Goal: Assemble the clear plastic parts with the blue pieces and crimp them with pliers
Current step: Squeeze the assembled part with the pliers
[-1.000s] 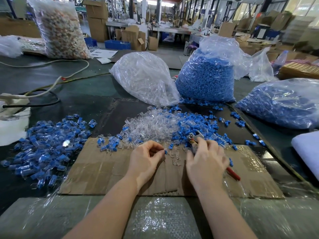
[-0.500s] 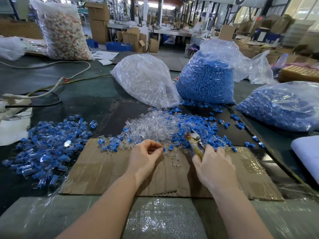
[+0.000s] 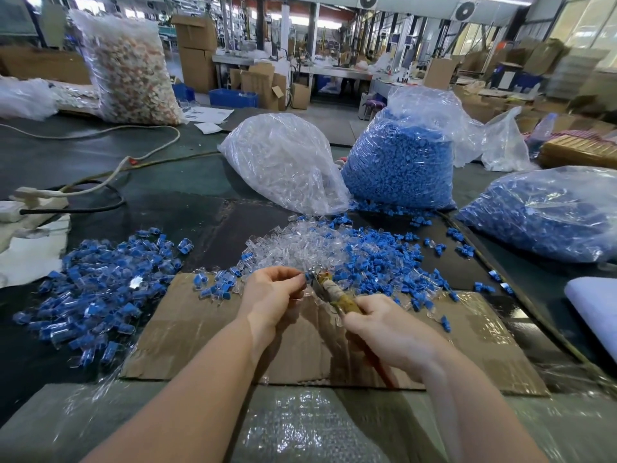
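Note:
My left hand [image 3: 272, 294] pinches a small clear-and-blue part [image 3: 304, 278] at its fingertips, above the cardboard sheet [image 3: 187, 329]. My right hand [image 3: 384, 325] grips the taped handles of the pliers [image 3: 334, 292], whose metal jaws meet the part at my left fingertips. A loose heap of clear plastic parts [image 3: 300, 245] mixed with blue pieces [image 3: 377, 259] lies just behind my hands. A pile of assembled blue-and-clear pieces [image 3: 100, 279] spreads at the left.
Behind the heap stand a bag of clear parts [image 3: 283, 162] and two bags of blue pieces [image 3: 400, 162] [image 3: 541, 215]. Cables [image 3: 100, 192] cross the dark table at the left. A tall bag of mixed bits [image 3: 130, 68] stands far left. A white pad [image 3: 594, 305] lies at the right edge.
My right hand drew back toward me and lifted the pliers, swinging their jaws left to my left fingertips. My left hand rose slightly with the part it pinches.

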Tool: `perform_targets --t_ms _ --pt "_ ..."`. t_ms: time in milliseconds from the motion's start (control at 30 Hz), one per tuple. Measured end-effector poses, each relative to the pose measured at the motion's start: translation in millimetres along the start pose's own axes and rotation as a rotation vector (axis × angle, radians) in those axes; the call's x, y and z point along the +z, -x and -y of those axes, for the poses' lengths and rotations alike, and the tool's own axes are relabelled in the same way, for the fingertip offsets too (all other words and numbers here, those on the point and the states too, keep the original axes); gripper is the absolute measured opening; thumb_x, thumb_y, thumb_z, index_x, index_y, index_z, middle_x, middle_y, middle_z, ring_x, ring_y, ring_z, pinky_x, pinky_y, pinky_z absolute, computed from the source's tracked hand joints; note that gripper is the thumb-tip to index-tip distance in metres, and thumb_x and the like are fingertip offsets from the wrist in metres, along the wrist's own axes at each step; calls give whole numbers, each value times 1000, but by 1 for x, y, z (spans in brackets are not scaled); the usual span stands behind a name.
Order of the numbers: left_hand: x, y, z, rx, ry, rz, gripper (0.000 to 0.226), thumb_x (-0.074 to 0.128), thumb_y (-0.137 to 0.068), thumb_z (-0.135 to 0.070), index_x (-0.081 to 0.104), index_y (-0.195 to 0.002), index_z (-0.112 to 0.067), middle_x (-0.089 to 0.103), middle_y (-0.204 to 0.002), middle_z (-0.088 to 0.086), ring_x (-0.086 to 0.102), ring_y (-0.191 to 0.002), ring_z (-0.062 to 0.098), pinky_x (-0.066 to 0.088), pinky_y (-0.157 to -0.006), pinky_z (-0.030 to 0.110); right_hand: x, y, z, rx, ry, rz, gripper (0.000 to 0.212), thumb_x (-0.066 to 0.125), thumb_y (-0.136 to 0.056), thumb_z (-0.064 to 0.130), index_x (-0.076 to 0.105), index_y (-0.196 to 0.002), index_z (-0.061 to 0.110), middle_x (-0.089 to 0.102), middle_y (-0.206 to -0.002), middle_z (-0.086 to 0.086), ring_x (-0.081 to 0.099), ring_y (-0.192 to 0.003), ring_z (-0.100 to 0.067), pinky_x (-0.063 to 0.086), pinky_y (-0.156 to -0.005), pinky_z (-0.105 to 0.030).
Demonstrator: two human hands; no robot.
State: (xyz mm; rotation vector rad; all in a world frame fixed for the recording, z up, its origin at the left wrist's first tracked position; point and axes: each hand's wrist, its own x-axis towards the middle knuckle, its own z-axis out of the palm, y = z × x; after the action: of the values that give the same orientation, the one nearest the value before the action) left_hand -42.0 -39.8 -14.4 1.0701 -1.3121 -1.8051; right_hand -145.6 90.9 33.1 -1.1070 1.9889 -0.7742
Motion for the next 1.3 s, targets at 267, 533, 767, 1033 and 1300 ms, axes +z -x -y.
perform_targets --t_ms 267,533,767,1033,1300 --pt "3 0 -3 18 -16 -75 9 64 -83 0 65 -76 -6 62 -57 5 56 -43 8 48 -44 22 -5 3 3 5 16 67 8 45 -84 7 45 -85 15 47 -85 -3 43 -70 -19 33 -64 -34" --pt "6 -2 -1 55 32 -93 9 65 -82 3 66 -76 -5 64 -55 2 59 -47 7 49 -46 18 -7 3 5 -7 -12 74 12 43 -83 3 46 -80 15 42 -79 -9 37 -72 -21 26 -63 -36" --pt "5 -2 2 55 70 -97 12 64 -82 3 66 -77 -7 65 -57 2 59 -49 8 49 -48 20 -7 3 7 11 10 63 9 45 -83 9 47 -85 17 47 -79 -7 40 -72 -19 28 -65 -36" --pt "6 -1 0 58 98 -98 12 65 -81 4 66 -76 -7 65 -55 0 59 -48 7 49 -49 21 -4 9 12 -54 65 37 8 41 -88 7 46 -84 12 44 -84 -8 39 -68 -19 31 -60 -32" --pt "6 0 2 95 79 -129 11 64 -83 1 67 -79 -9 66 -66 5 61 -58 13 51 -55 26 3 6 7 -88 62 -32 12 50 -88 12 53 -79 18 51 -70 4 43 -50 -3 32 -47 -15"
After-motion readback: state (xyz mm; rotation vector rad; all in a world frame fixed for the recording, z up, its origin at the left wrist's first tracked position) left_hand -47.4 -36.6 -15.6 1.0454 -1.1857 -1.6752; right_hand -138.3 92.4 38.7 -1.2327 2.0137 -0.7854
